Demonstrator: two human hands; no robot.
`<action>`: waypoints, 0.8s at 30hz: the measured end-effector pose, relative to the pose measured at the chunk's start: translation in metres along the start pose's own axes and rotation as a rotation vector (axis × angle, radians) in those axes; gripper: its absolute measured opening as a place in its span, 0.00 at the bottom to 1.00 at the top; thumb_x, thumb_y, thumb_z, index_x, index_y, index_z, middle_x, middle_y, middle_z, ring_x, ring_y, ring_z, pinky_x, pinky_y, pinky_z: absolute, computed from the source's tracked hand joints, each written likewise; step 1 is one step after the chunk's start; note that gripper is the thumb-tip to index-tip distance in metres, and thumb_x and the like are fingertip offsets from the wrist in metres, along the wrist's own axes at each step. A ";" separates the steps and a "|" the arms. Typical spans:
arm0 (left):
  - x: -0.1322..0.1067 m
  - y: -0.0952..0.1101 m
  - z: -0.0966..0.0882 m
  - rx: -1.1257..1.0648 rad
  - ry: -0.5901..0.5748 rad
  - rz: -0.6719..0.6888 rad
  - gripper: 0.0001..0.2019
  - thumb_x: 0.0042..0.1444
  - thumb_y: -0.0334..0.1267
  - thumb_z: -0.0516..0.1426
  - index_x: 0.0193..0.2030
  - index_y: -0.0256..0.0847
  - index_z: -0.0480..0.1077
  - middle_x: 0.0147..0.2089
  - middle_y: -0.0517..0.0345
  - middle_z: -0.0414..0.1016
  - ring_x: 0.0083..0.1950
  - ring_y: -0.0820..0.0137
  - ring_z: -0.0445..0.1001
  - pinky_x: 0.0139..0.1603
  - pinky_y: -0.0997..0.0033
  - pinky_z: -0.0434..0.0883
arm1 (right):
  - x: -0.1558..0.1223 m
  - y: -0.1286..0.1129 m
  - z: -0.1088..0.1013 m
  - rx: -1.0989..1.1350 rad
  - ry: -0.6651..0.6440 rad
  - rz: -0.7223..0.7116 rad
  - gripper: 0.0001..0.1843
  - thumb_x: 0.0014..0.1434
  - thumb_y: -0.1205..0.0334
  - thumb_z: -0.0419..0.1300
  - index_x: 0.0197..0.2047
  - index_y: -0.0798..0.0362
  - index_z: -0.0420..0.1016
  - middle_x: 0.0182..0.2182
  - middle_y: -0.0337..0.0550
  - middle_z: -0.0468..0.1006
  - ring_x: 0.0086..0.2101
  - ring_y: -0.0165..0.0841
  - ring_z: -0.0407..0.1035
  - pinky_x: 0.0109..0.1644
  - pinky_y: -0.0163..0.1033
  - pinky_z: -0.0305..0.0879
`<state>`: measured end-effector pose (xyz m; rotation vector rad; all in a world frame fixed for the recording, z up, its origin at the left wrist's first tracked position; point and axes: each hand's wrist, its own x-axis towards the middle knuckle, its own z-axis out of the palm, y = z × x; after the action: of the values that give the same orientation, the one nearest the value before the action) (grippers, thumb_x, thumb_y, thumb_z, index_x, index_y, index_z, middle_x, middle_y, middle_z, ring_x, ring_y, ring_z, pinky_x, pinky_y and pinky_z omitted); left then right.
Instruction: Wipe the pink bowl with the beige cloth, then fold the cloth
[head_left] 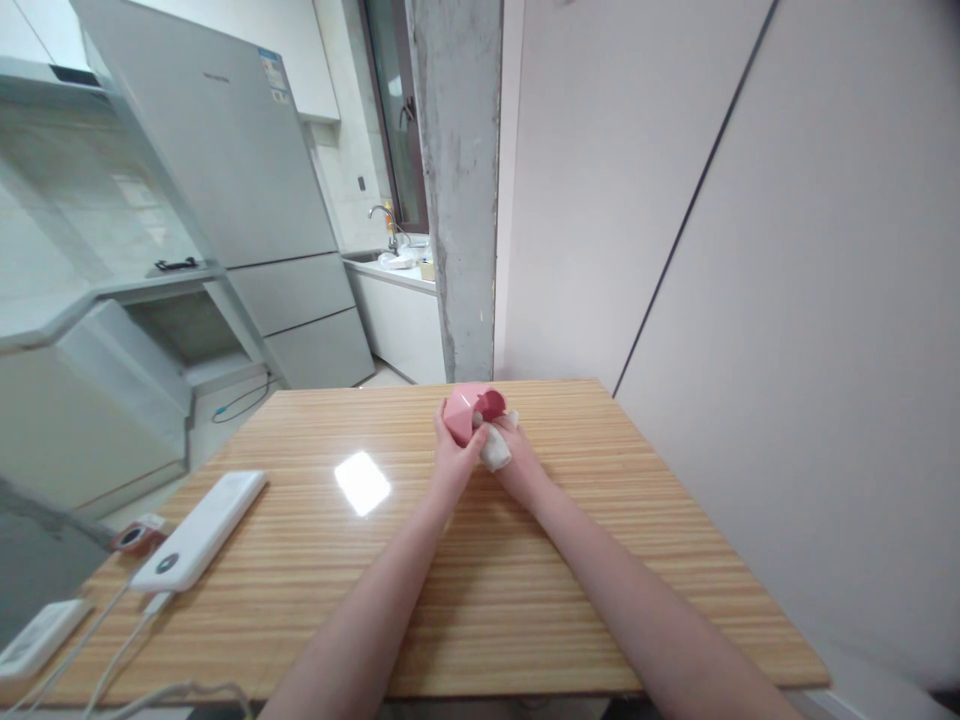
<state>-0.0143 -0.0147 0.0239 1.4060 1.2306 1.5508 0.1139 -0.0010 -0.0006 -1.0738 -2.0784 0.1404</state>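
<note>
A pink faceted cup (465,408) is tilted on its side above the wooden table (570,560), its opening turned to the right. My left hand (452,452) is wrapped round the cup's body from below. My right hand (512,455) is closed on a small white cloth (495,448) that presses against the cup near its rim. Both forearms reach forward over the middle of the table, and part of the cloth is hidden between my fingers and the cup.
At the table's left edge lie a white power bank (201,528) with cables, a small red-ringed gadget (135,538) and another white device (37,638). Behind stand a concrete pillar (461,190), a fridge (247,190) and a kitchen counter with a sink. A wall runs along the right.
</note>
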 end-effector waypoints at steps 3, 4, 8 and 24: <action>0.000 0.005 -0.003 0.091 0.035 0.014 0.35 0.51 0.46 0.60 0.63 0.41 0.52 0.56 0.45 0.70 0.55 0.62 0.71 0.56 0.61 0.67 | 0.001 -0.002 -0.001 0.033 -0.019 -0.046 0.16 0.62 0.66 0.53 0.53 0.52 0.70 0.47 0.49 0.75 0.51 0.38 0.64 0.56 0.46 0.59; 0.001 0.007 -0.007 0.161 0.030 0.013 0.34 0.51 0.48 0.60 0.62 0.41 0.54 0.54 0.46 0.71 0.54 0.60 0.72 0.55 0.59 0.68 | 0.002 -0.002 -0.002 0.020 -0.036 -0.063 0.16 0.62 0.66 0.54 0.53 0.53 0.70 0.48 0.49 0.75 0.52 0.39 0.64 0.56 0.47 0.59; 0.005 0.004 -0.016 0.341 -0.010 -0.003 0.38 0.48 0.52 0.61 0.63 0.41 0.56 0.48 0.46 0.74 0.50 0.54 0.74 0.51 0.54 0.70 | 0.002 0.001 -0.005 -0.080 -0.107 -0.087 0.13 0.60 0.65 0.56 0.49 0.52 0.74 0.48 0.50 0.75 0.53 0.42 0.62 0.54 0.49 0.61; 0.006 -0.006 -0.007 0.029 0.016 -0.071 0.40 0.48 0.48 0.63 0.65 0.40 0.51 0.54 0.45 0.70 0.54 0.61 0.71 0.56 0.59 0.68 | 0.001 -0.002 -0.008 -0.118 -0.066 -0.077 0.15 0.62 0.64 0.55 0.52 0.52 0.73 0.48 0.50 0.74 0.53 0.42 0.62 0.55 0.48 0.61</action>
<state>-0.0225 -0.0084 0.0207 1.3556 1.3033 1.5042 0.1181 -0.0033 0.0067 -1.0705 -2.2071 0.0151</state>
